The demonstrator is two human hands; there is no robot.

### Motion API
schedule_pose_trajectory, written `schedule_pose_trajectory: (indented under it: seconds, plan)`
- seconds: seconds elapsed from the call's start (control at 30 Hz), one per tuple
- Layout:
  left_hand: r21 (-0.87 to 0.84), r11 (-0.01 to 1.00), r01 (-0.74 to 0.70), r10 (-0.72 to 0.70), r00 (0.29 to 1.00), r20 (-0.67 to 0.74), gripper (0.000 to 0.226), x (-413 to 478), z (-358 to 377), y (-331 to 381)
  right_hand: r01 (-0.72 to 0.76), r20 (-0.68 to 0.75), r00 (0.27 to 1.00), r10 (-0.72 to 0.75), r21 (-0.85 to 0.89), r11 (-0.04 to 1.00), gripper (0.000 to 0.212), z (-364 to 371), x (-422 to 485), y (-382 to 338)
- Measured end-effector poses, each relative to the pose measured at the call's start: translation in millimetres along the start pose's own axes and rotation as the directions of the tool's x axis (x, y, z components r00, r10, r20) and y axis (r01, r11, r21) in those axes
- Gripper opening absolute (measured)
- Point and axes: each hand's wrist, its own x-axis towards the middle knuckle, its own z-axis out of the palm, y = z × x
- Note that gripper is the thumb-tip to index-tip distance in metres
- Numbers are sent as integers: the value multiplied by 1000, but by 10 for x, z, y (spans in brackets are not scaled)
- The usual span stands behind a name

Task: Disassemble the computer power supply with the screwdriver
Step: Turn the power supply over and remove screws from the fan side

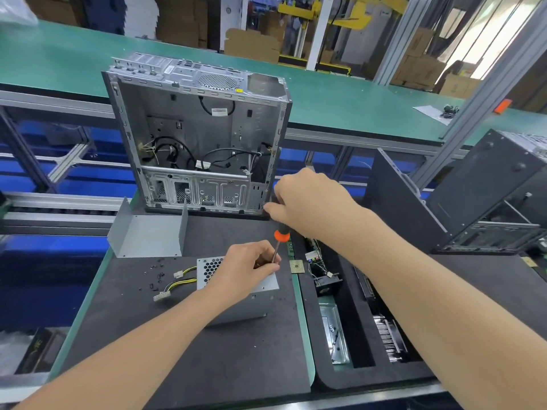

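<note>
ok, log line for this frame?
right hand: grips screwdriver handle | left hand: pinches shaft, rests on power supply

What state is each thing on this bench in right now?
Power supply: lying on the mat, cables unplugged.
Screwdriver: upright, tip down at the power supply.
Right grip: holds the screwdriver's handle.
Left grip: pinches the shaft.
Computer case: upright, side open.
Metal cover: detached, on the mat.
Screws: loose, scattered on the mat.
</note>
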Motion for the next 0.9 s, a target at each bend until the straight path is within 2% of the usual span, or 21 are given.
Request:
schedule_pose_trajectory:
  seconds: [0.1,0.13,0.2,0.27,0.33,0.4,0.47,0.5,0.53,0.6,0.67,0.77,0.8,0.9]
  plan:
    - [-8,1000,-3,3,1000,3,16,-6,-12,3,212,93,968,-235,208,955,8,-81,7,138]
    - [-7,1000,-5,5,1000,7,16,-8,-15,3,274,124,942,-312,252,928,5,-118,-1,170]
    - [3,1000,-7,7,1000,11,12,-11,-19,5,355,167,895,-415,299,886,19,-150,-4,192]
    - [18,1000,-1,1,1000,8,10,-13,-23,10,372,164,881,-444,342,863,30,-153,-3,174]
    - [21,1000,11,-11,1000,6,10,-7,-19,13,375,144,883,-446,353,857,30,-123,-23,144]
    - [13,1000,21,-21,1000,4,9,-2,-11,19,318,86,933,-349,251,914,18,-79,-52,97]
    - [6,1000,22,-23,1000,3,12,1,-4,22,141,-8,990,-141,8,990,47,-14,-71,36]
    - [10,1000,19,-19,1000,8,13,0,-1,22,43,-34,998,-46,-77,996,61,-2,-70,-8]
    - [16,1000,12,-13,1000,14,12,-1,0,23,-34,-36,999,31,-89,995,69,-5,-60,-47]
    - [10,1000,2,-2,1000,14,10,-5,-3,25,-123,27,992,123,-6,992,71,-6,-3,-35]
    - [-19,1000,7,-7,1000,8,9,-5,-18,20,-51,74,996,47,55,997,53,-16,41,43]
    - [-46,998,34,-33,999,26,8,-8,-37,26,147,110,978,-175,221,964,10,-61,28,163]
    - [-53,998,37,-36,999,31,9,-8,-42,28,203,118,963,-242,269,941,5,-89,10,184]
    - [-78,996,47,-44,998,37,12,-11,-52,34,291,139,926,-352,331,898,24,-149,9,208]
